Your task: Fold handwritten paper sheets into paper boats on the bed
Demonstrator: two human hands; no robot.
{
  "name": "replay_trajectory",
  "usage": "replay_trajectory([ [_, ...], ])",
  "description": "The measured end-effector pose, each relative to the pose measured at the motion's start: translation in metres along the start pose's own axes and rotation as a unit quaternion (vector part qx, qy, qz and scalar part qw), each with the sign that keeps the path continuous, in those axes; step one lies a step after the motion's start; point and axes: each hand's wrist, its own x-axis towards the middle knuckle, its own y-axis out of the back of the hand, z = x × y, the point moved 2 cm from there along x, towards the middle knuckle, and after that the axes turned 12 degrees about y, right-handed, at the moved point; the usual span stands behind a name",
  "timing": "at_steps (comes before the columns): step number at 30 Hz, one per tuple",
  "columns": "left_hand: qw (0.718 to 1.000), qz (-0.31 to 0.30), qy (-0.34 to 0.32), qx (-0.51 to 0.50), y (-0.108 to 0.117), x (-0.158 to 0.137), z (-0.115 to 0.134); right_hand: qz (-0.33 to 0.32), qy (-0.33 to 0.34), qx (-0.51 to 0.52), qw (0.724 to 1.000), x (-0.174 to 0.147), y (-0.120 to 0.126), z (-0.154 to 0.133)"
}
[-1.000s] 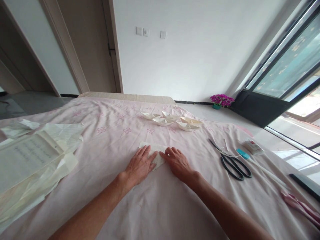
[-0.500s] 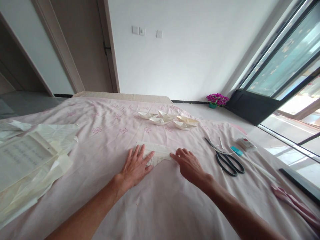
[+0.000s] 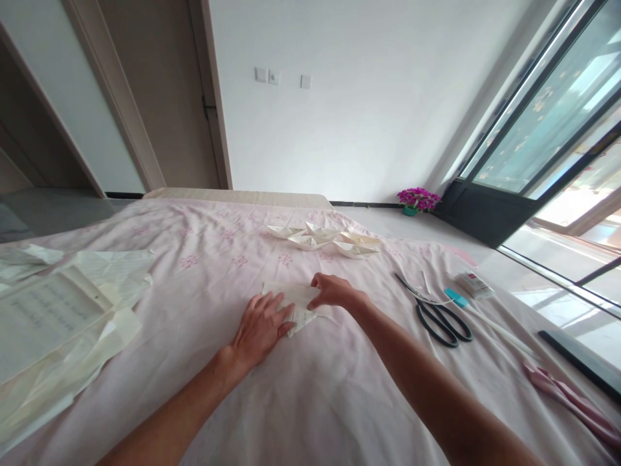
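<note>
A partly folded sheet of printed paper [image 3: 299, 298] lies on the pink floral cloth in front of me. My left hand [image 3: 261, 323] rests flat over its left side, fingers spread and pressing it down. At the upper right of the sheet, my right hand [image 3: 334, 291] has its fingers curled, pinching the paper's edge or a fold. Just beyond are several folded paper boats [image 3: 310, 237], set close together.
Black-handled scissors [image 3: 444, 323] lie to the right, near a blue-ended item [image 3: 456, 298] and a small white packet [image 3: 475, 285]. Loose printed sheets [image 3: 48, 310] pile up at left. A pink cloth strip [image 3: 567, 398] lies at the right edge.
My right hand has moved left and slightly up from the paper's right end, bringing part of the paper over. My left hand stays on the sheet. The view has tilted slightly up.
</note>
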Motion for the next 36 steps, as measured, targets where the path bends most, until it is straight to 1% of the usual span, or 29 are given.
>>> replay_trajectory([
  [3,0.999,0.001,0.020,-0.043,0.001,0.009,-0.006,-0.076,-0.001,0.028,0.997,0.007,0.003,0.004],
  [5,0.998,-0.007,0.036,-0.059,0.002,0.017,-0.010,-0.094,0.008,0.038,0.995,0.009,0.003,0.005],
  [7,0.997,-0.002,0.044,-0.064,0.004,0.026,-0.014,-0.090,0.016,0.040,0.995,0.007,0.002,0.005],
  [10,0.996,0.032,0.049,-0.068,0.007,0.042,-0.022,-0.062,0.028,0.014,0.998,0.000,0.001,0.000],
  [11,0.996,0.031,0.050,-0.072,0.009,0.047,-0.026,-0.047,0.036,-0.003,0.998,-0.003,0.002,-0.002],
  [12,0.995,0.019,0.054,-0.080,0.011,0.052,-0.029,-0.030,0.044,-0.023,0.998,-0.007,0.003,-0.005],
  [14,0.992,-0.031,0.060,-0.102,0.016,0.062,-0.035,0.008,0.061,-0.056,0.997,-0.015,0.008,-0.013],
  [16,0.989,-0.078,0.055,-0.114,0.026,0.068,-0.037,0.067,0.088,-0.092,0.990,-0.023,0.015,-0.022],
  [17,0.989,-0.086,0.046,-0.114,0.033,0.070,-0.037,0.108,0.111,-0.118,0.981,-0.027,0.019,-0.026],
  [18,0.991,-0.073,0.033,-0.110,0.040,0.071,-0.036,0.150,0.139,-0.147,0.968,-0.032,0.023,-0.031],
  [19,0.994,-0.035,0.022,-0.101,0.048,0.070,-0.034,0.188,0.166,-0.179,0.951,-0.036,0.025,-0.034],
  [21,0.996,0.073,-0.008,-0.059,0.059,0.065,-0.029,0.240,0.204,-0.235,0.920,-0.044,0.025,-0.038],
  [22,0.992,0.121,-0.025,-0.029,0.060,0.060,-0.026,0.253,0.213,-0.257,0.908,-0.047,0.021,-0.038],
  [23,0.987,0.155,-0.045,0.001,0.058,0.055,-0.023,0.261,0.219,-0.276,0.899,-0.049,0.015,-0.036],
  [24,0.982,0.178,-0.065,0.027,0.053,0.049,-0.020,0.264,0.224,-0.290,0.892,-0.050,0.007,-0.034],
  [25,0.978,0.184,-0.083,0.047,0.046,0.043,-0.019,0.260,0.231,-0.301,0.888,-0.051,-0.003,-0.032],
  [27,0.975,0.176,-0.115,0.071,0.029,0.033,-0.017,0.241,0.248,-0.312,0.885,-0.051,-0.023,-0.027],
  [30,0.981,0.113,-0.139,0.076,0.009,0.023,-0.019,0.214,0.262,-0.302,0.891,-0.050,-0.045,-0.023],
  [33,0.986,0.027,-0.155,0.047,0.004,0.017,-0.022,0.205,0.245,-0.279,0.906,-0.051,-0.050,-0.022],
  [34,0.987,0.006,-0.154,0.035,0.005,0.015,-0.023,0.199,0.240,-0.270,0.911,-0.052,-0.049,-0.022],
  [36,0.990,-0.014,-0.141,0.015,0.008,0.010,-0.023,0.184,0.235,-0.253,0.920,-0.054,-0.047,-0.022],
])
